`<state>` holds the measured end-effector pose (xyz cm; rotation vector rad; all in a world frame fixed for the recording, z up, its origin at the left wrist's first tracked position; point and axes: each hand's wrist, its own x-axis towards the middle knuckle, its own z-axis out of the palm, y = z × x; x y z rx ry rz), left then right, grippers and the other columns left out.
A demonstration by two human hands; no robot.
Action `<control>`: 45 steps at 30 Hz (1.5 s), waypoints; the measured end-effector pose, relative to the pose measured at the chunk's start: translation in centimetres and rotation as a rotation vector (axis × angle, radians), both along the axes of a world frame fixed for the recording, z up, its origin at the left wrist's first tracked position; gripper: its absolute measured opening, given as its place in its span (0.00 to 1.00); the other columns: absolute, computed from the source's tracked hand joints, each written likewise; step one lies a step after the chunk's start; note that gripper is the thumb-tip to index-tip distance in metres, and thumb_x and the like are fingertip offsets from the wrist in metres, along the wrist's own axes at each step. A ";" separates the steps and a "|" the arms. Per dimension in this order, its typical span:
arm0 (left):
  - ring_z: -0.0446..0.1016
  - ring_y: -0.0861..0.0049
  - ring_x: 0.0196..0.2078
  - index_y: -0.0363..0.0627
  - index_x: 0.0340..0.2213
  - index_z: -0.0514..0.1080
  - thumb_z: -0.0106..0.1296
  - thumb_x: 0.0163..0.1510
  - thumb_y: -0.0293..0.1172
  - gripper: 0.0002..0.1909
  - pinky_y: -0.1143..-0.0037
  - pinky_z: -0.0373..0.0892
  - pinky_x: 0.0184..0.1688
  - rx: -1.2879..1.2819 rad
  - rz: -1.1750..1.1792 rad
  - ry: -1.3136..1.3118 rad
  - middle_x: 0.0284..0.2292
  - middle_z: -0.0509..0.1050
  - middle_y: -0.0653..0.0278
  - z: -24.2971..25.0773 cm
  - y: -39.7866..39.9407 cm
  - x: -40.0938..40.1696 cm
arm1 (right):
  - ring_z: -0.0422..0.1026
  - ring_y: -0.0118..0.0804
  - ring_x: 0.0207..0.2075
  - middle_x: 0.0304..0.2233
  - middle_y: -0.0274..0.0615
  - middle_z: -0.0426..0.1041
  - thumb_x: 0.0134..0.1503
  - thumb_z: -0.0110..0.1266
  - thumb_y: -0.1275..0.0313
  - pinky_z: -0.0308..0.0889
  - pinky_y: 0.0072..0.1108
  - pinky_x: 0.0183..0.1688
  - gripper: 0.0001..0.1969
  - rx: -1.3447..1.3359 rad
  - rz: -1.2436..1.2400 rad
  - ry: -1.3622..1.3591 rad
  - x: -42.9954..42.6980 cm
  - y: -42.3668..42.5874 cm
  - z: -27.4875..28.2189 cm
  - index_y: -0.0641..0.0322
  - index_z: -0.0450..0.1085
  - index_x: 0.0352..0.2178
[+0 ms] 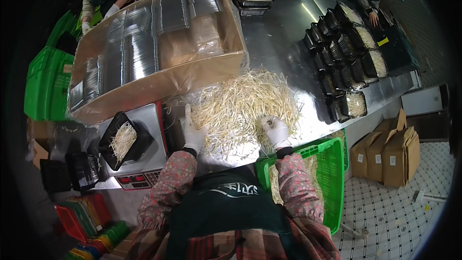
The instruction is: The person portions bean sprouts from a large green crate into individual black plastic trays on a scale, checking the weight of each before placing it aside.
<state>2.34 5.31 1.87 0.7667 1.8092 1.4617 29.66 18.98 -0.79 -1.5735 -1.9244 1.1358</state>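
Observation:
A wide heap of bean sprouts [245,104] lies on the steel table in front of me. My left hand [194,131], in a white glove, rests against the heap's left edge with the thumb side raised; whether it grips any sprouts cannot be told. My right hand [275,130], gloved too, has its fingers curled down into the right part of the heap, and their tips are partly hidden among sprouts. To the left, a black plastic tray [118,159] with some sprouts in it sits tilted on the steel plate of a digital scale [144,115].
A lined cardboard box [202,70] of clear plastic lids stands behind the heap. Stacked black trays of sprouts [355,104] line the right side. A green crate [334,187] with sprouts is by my right forearm. Empty black trays [81,171] lie left. Two other people work across the table.

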 end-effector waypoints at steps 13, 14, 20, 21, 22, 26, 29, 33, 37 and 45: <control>0.62 0.70 0.59 0.45 0.65 0.45 0.57 0.42 0.11 0.51 0.74 0.60 0.61 0.054 0.046 0.020 0.61 0.57 0.55 -5.5 -0.7 -1.4 | 0.77 0.45 0.31 0.31 0.47 0.78 0.54 0.59 0.63 0.71 0.29 0.35 0.10 0.012 0.092 -0.103 -2.2 -1.1 2.0 0.56 0.77 0.34; 0.62 0.70 0.59 0.45 0.65 0.45 0.57 0.42 0.11 0.51 0.74 0.60 0.61 0.039 0.042 0.056 0.61 0.57 0.55 -5.5 -0.8 -1.5 | 0.77 0.44 0.31 0.32 0.47 0.78 0.54 0.59 0.63 0.71 0.28 0.35 0.10 0.019 0.128 -0.074 -2.7 -1.5 1.7 0.55 0.77 0.35; 0.62 0.69 0.58 0.44 0.64 0.47 0.58 0.42 0.12 0.51 0.74 0.60 0.61 0.044 0.058 -0.009 0.59 0.58 0.55 -5.6 -1.1 -2.0 | 0.77 0.46 0.34 0.37 0.44 0.77 0.55 0.56 0.65 0.72 0.30 0.38 0.15 0.407 0.511 -0.082 -9.3 -5.0 1.8 0.45 0.74 0.45; 0.61 0.69 0.59 0.43 0.64 0.46 0.59 0.42 0.12 0.51 0.74 0.59 0.61 0.020 0.058 -0.013 0.60 0.57 0.55 -5.0 -0.9 -1.8 | 0.76 0.47 0.35 0.36 0.45 0.77 0.55 0.55 0.65 0.71 0.31 0.39 0.15 0.398 0.541 -0.099 -9.8 -5.1 1.3 0.44 0.74 0.45; 0.60 0.69 0.60 0.42 0.64 0.46 0.59 0.42 0.13 0.51 0.74 0.57 0.62 -0.007 0.056 -0.020 0.60 0.57 0.55 -4.0 -0.7 -1.4 | 0.76 0.47 0.35 0.36 0.45 0.77 0.55 0.55 0.64 0.71 0.32 0.38 0.14 0.284 0.559 -0.298 -10.1 -4.8 1.5 0.44 0.75 0.44; 0.58 0.70 0.61 0.40 0.64 0.44 0.59 0.43 0.13 0.51 0.74 0.56 0.63 0.058 0.054 -0.227 0.62 0.55 0.55 -2.8 -0.5 -1.0 | 0.76 0.47 0.30 0.29 0.47 0.76 0.56 0.54 0.65 0.71 0.34 0.33 0.08 0.289 0.514 -0.327 -9.3 -3.8 1.3 0.53 0.75 0.35; 0.58 0.70 0.62 0.40 0.64 0.43 0.58 0.43 0.12 0.51 0.74 0.55 0.64 0.078 0.055 -0.158 0.62 0.53 0.55 -4.0 -1.0 -1.7 | 0.77 0.40 0.30 0.30 0.45 0.77 0.57 0.56 0.66 0.72 0.28 0.34 0.08 0.132 0.397 0.121 -7.6 -3.0 2.0 0.56 0.75 0.35; 0.57 0.70 0.62 0.40 0.64 0.43 0.58 0.44 0.12 0.51 0.74 0.54 0.64 -0.029 0.030 -0.054 0.63 0.52 0.55 -2.0 -0.7 -1.3 | 0.64 0.16 0.27 0.28 0.25 0.73 0.58 0.58 0.73 0.64 0.10 0.31 0.08 -0.174 0.127 0.510 -2.2 -0.7 7.0 0.61 0.75 0.39; 0.56 0.71 0.63 0.39 0.64 0.44 0.59 0.43 0.13 0.51 0.74 0.54 0.64 0.014 0.025 -0.141 0.63 0.52 0.55 -2.9 -0.9 -1.6 | 0.64 0.19 0.22 0.24 0.26 0.70 0.62 0.51 0.65 0.62 0.11 0.26 0.15 0.113 -0.149 0.498 8.4 2.6 11.5 0.60 0.70 0.47; 0.58 0.71 0.62 0.39 0.64 0.44 0.57 0.43 0.12 0.51 0.75 0.56 0.63 0.054 0.048 -0.110 0.63 0.53 0.56 -4.5 -1.2 -2.1 | 0.69 0.35 0.36 0.45 0.47 0.72 0.62 0.46 0.57 0.67 0.27 0.41 0.29 0.290 -0.939 0.665 12.7 1.6 12.9 0.65 0.55 0.59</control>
